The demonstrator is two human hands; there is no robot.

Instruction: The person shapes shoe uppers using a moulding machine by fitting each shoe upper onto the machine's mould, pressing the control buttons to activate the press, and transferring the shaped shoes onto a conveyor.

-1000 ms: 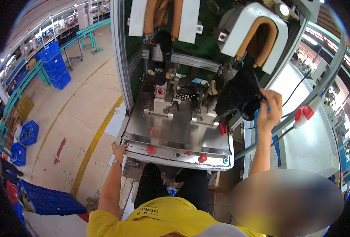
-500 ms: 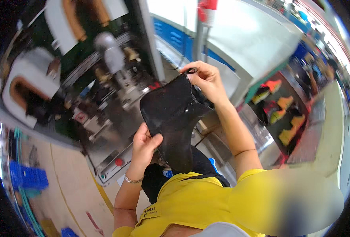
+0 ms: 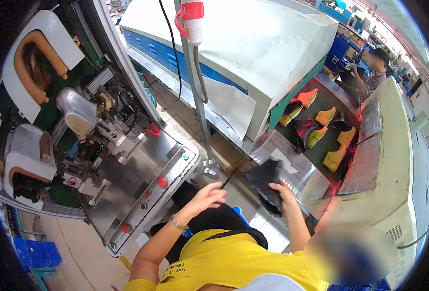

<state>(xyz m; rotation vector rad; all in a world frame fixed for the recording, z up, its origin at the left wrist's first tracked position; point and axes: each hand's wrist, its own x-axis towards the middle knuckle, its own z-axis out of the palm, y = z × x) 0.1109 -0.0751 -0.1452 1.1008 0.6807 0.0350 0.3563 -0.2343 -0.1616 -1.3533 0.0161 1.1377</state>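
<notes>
My right hand grips a black shoe upper and holds it low at the near end of a metal conveyor ledge. Free of the shoe, my left hand hovers open over my lap with its fingers spread, just right of the steel press table. On the dark conveyor belt beyond the shoe lie several orange, yellow and black shoes.
The press machine with padded moulds and red buttons fills the left. A pole with a red-and-white top stands in the middle. A large grey-white oven housing runs behind it. Another person works at the conveyor's far end.
My view has swung right from the press to the conveyor. My left hand has let go of the black shoe upper, and my right hand has carried it down toward the conveyor ledge.
</notes>
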